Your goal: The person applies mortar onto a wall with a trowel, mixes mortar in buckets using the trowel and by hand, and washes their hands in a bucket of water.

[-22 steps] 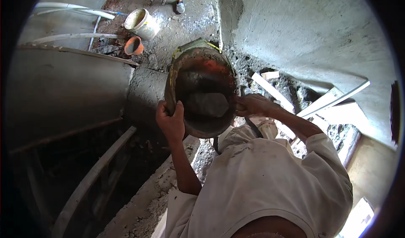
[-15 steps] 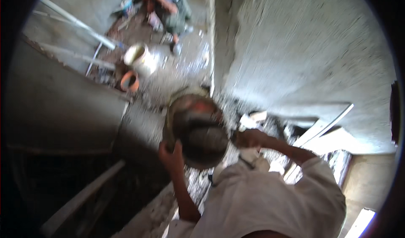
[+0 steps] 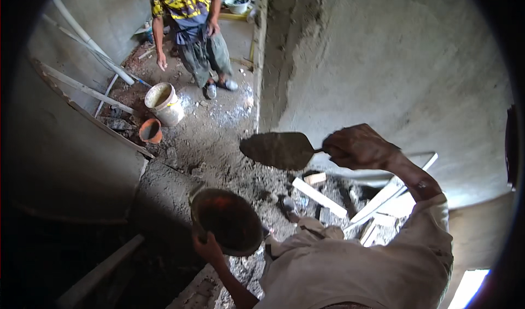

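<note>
At 7 o'clock, the round mortar pan (image 3: 221, 202) is gripped by its rim in the left hand (image 3: 208, 249), with the thumb laid over the edge. Its inside is dark with a reddish patch, and it cannot be told how much material is contained there. The pointed trowel (image 3: 281, 151) is held near the centre, well apart from the pan; its handle is enclosed by the right hand (image 3: 358, 146) at 3 o'clock, whose fingers are closed around it. Whether mortar is carried on the dark blade cannot be told.

At 10 o'clock a whitish bucket (image 3: 169, 114) is seen, yellowish-grey inside; just beside it, at 9 o'clock, an orange bucket (image 3: 155, 137) is placed. The rubble-strewn floor (image 3: 205, 153) is stretched between these buckets and the trowel. Room for moving is limited by the plastered wall (image 3: 394, 73) at 2 o'clock and by the low wall (image 3: 71, 145) at 9 o'clock. Yellow print is borne by the shirt (image 3: 183, 2) of a co-worker at 11 o'clock; lettering cannot be made out.
</note>
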The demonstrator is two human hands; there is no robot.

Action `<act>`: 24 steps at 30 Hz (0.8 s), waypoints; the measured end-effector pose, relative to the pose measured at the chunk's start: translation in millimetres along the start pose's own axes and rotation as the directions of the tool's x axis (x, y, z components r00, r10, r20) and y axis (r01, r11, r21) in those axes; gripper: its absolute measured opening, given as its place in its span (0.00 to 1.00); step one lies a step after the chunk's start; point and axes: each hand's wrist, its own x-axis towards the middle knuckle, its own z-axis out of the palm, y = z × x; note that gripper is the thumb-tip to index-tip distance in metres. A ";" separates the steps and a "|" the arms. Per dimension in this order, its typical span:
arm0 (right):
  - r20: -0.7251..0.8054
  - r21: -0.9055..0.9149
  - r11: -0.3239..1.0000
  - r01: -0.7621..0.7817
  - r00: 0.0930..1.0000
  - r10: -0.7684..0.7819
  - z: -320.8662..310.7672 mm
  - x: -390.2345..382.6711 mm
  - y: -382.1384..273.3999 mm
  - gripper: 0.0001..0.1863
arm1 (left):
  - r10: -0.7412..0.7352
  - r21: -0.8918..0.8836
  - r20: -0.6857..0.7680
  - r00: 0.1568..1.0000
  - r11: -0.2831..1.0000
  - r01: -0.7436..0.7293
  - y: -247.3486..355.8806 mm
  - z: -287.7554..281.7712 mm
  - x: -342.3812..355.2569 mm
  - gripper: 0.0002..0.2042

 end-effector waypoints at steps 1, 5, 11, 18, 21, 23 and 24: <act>0.075 0.055 0.998 -0.018 0.997 0.014 -17.1 7.5 -2.1 0.12 | 0.008 0.057 -0.075 0.997 0.998 -0.004 -14.3 -2.8 -1.2 0.23; 0.342 0.377 0.926 -0.035 0.934 -0.104 -56.6 16.4 7.8 0.15 | -0.057 0.126 -0.247 0.967 0.988 0.090 -36.5 -13.8 -10.4 0.20; 0.660 0.344 0.821 -0.455 0.739 0.134 -79.0 58.8 45.3 0.17 | -0.082 0.067 -0.347 0.934 0.991 0.112 -67.1 -23.4 -19.2 0.22; -0.295 0.175 0.983 0.054 0.955 0.000 -223.9 89.1 98.9 0.13 | -0.205 0.036 -0.278 0.939 0.974 0.223 -52.9 -13.1 -26.1 0.25; -0.133 0.073 0.871 -0.486 0.861 0.492 -274.5 71.7 9.3 0.17 | -0.157 0.036 -0.320 0.934 0.984 0.177 -51.2 -3.4 -20.3 0.23; -0.341 -0.167 0.810 -0.563 0.803 0.488 -257.2 58.3 17.2 0.14 | -0.174 0.029 -0.246 0.953 0.982 0.187 -39.2 8.6 -10.7 0.23; -0.273 -0.374 0.822 -0.429 0.898 0.344 -243.4 51.2 26.8 0.16 | -0.189 0.031 -0.180 0.965 0.980 0.198 -33.7 16.8 -7.5 0.22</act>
